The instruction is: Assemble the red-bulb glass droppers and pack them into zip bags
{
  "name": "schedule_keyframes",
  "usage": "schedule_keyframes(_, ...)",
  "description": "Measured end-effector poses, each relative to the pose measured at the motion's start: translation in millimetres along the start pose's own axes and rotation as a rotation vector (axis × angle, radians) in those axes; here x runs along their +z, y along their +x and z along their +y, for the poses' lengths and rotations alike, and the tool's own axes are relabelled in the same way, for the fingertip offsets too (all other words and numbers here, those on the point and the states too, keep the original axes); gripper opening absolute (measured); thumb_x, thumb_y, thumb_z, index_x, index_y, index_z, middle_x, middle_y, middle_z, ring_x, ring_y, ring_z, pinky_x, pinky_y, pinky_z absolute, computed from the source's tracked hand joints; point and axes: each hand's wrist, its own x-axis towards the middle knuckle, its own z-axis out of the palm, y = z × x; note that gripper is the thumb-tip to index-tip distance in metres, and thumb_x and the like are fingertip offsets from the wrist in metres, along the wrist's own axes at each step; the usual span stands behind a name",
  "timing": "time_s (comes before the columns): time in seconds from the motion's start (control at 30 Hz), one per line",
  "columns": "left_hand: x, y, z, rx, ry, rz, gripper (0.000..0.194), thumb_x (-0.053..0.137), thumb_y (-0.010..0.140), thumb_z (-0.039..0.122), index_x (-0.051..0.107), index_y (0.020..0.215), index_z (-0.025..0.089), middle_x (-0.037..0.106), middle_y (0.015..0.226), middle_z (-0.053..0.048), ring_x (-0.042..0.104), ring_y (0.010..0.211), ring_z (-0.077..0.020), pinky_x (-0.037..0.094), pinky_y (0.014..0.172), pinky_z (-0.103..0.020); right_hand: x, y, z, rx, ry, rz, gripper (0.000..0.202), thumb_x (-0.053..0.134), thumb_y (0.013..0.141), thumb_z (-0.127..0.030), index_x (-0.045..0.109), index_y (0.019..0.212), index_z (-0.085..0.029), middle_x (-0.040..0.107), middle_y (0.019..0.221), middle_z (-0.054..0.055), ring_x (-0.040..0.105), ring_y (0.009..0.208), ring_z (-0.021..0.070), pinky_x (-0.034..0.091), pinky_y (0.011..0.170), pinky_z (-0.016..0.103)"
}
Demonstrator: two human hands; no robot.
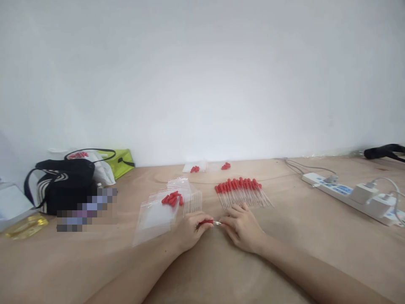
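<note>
1. Left grip: the left hand [192, 231] is pinched around a red bulb [207, 221], on the near side of the row of red-topped droppers [238, 190]. A hold close to the bulb's mouth should keep the soft-looking collar from folding.

2. Right grip: the right hand [243, 227] has its fingertips closed on a clear tube [217, 222], also on the near side of the row. Pinching near the end that meets the bulb would cut the bending load (thin tubes, if glass, probably dislike sideways force).

3. Bulb and tube lie nearly in line between the hands; that line is worth preserving. A straight push with a slight twist should seat the joint better than rocking it. How deep the tube sits is hidden by the fingers.

4. Mind the right fingers: they are close to the row's lower tube ends, and whether they touch I cannot tell. A stray knuckle could scatter them.

5. Left of the row lie loose tubes [193, 203], with a pile of loose bulbs [172, 198] farther left on plastic bags [155, 217]; elbows kept low should disturb neither.
</note>
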Motion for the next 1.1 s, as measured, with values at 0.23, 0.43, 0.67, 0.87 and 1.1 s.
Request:
schedule_keyframes(0.23,-2.2,-5.5,-8.9,-0.122,0.122,0.176,0.03,0.052,0.077,0.021,0.049,0.107,0.021,0.054,0.099,-0.005,0.052,0.088,-0.02,0.043,0.078,-0.034,-5.8,18.8,31.6,0.479,0.078,0.119,0.019,0.044,0.078,-0.022,0.062,0.076,-0.02,0.065,0.079,0.003,0.055,0.075,0.0159,0.029,0.068,0.028)
schedule_keyframes(0.43,-4.5,-8.2,-6.4,-0.116,0.121,0.028,0.016,0.05,0.078,0.02,0.055,0.093,0.02,0.053,0.091,-0.004,0.053,0.078,-0.0167,0.043,0.071,-0.03,3.9,57.6,48.4,0.819,0.016,0.173,0.02,0.045,0.076,-0.027,0.058,0.089,-0.018,0.066,0.077,0.004,0.058,0.081,0.0195,0.031,0.073,0.03)
schedule_keyframes(0.67,-5.2,-6.9,-6.2,-0.077,0.11,-0.003,0.01,0.05,0.077,0.017,0.059,0.081,0.017,0.056,0.081,-0.004,0.054,0.074,-0.0157,0.043,0.068,-0.027,23.0,69.2,49.0,0.836,-0.1,0.093,0.019,0.045,0.076,-0.027,0.056,0.087,-0.017,0.066,0.076,0.007,0.058,0.081,0.0214,0.026,0.075,0.034)
schedule_keyframes(0.87,-6.0,-5.7,-7.7,-0.079,0.121,-0.023,0.011,0.049,0.078,0.018,0.06,0.08,0.017,0.059,0.081,-0.004,0.055,0.076,-0.0165,0.043,0.07,-0.028,21.5,61.7,47.3,0.735,-0.114,0.127,0.02,0.046,0.077,-0.033,0.059,0.078,-0.018,0.066,0.078,0.006,0.056,0.082,0.0209,0.024,0.075,0.034)
schedule_keyframes(1.1,-3.9,-5.2,-7.2,-0.072,0.156,-0.034,0.011,0.05,0.077,0.019,0.06,0.08,0.018,0.061,0.081,-0.004,0.056,0.077,-0.0172,0.043,0.07,-0.028,27.7,72.2,14.4,0.561,0.064,0.025,0.017,0.045,0.077,-0.026,0.06,0.077,-0.019,0.065,0.081,0.004,0.056,0.083,0.0165,0.03,0.074,0.028)
